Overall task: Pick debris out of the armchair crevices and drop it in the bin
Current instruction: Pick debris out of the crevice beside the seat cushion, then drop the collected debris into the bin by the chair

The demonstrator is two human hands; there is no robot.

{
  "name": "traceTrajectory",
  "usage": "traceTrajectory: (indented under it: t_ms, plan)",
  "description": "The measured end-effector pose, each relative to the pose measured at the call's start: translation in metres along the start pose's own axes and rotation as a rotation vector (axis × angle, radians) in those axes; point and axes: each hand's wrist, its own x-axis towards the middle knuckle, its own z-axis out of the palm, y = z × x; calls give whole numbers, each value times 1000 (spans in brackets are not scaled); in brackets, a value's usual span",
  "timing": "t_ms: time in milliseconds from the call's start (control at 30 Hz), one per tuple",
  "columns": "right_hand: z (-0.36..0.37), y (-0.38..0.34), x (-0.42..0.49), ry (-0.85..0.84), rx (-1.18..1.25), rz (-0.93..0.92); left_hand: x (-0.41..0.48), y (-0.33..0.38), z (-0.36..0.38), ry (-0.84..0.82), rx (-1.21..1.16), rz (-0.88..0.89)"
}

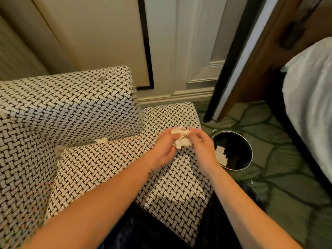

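Debris (180, 139) sits between the hands, left hand (164, 149) and right hand (202, 147) both gripping it, near the bin (235, 141).

Both hands, left (164, 146) and right (201, 147), grip crumpled paper (180, 139) over armchair (71, 108); bin (250, 151) beside.

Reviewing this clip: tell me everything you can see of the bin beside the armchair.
The bin is round, black and glossy, with a thin pale rim and no lid. It stands upright on the green patterned carpet, just right of the armchair seat's corner. Inside lie a few pale paper scraps against its left wall; the rest looks dark. The left hand and right hand grip crumpled paper beside it, not touching it.
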Motion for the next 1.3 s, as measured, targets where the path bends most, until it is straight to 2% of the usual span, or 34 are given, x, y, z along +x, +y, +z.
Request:
traceTrajectory:
  t_ms: [167,300,467,633,800,1033,1300]
  plan:
    - [-59,11,28,130,125,93,38,-34,57,-11,-26,-55]
    - [-100,27,51,184,358,226,81,-70,94,12,-24,-109]
    - [-128,58,79,436,625,418,134,-113,119,55,72,-167]
    - [-149,78,99,514,800,450,176,-144,128,41,28,-194]
    - [-167,102,113,648,1013,453,210,-161,137,178,-38,-253]
    - [-171,114,123,724,1006,480,228,-178,127,131,-120,-342]
    - [-163,100,109,659,977,491,201,-162,122,177,-161,-350]
